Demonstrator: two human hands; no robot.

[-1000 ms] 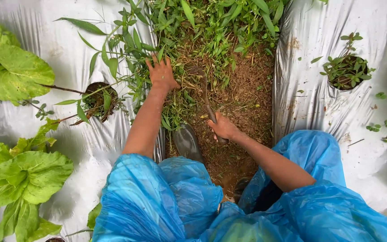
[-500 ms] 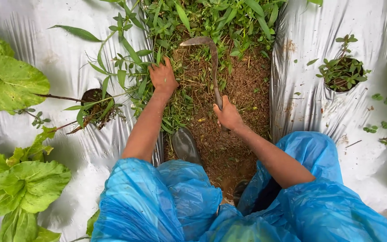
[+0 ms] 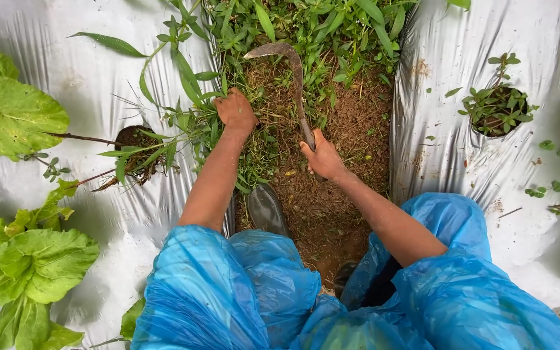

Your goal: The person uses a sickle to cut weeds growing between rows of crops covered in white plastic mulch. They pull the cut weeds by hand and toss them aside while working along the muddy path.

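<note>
Two hands: both at work in the soil furrow [image 3: 332,214] between silver mulch sheets [image 3: 461,149].
Boot [image 3: 266,209]: planted at 6 o'clock of the hands, bracing the crouch.
Right hand [image 3: 322,157]: grip wrapped tight round the sickle handle, likely for control.
Left hand [image 3: 235,111]: grip bunched on weeds [image 3: 254,152], seemingly holding them taut.
Sickle [image 3: 293,71]: long axis toward 12 o'clock, tip hooking to 9 o'clock, above the far weeds.
</note>
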